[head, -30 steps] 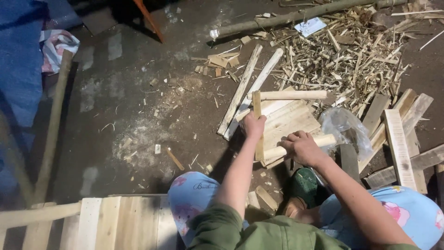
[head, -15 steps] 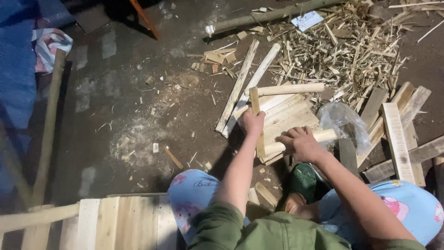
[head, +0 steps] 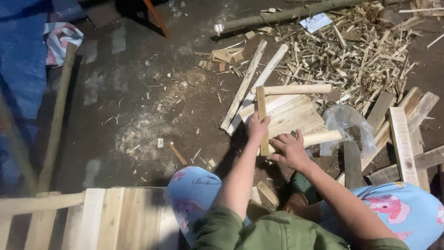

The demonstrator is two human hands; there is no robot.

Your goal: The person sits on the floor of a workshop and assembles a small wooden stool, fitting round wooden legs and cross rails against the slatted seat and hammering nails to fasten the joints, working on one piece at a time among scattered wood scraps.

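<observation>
A dark, dusty earthen floor (head: 138, 92) is seen, lit unevenly from above, with a pale patch of sawdust (head: 143, 132) near its middle. A heap of pale wood shavings and splinters (head: 365, 51) is spread at the upper right. A blue tarpaulin (head: 21, 60) is draped along the left edge. A pale slatted wooden pallet (head: 111, 217) is laid at the lower left.

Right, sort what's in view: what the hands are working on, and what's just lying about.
In hand:
left hand
right hand
thin wooden strip
stacked slats

Lying about:
plastic bag
splinter pile
long pole
striped cloth
</observation>
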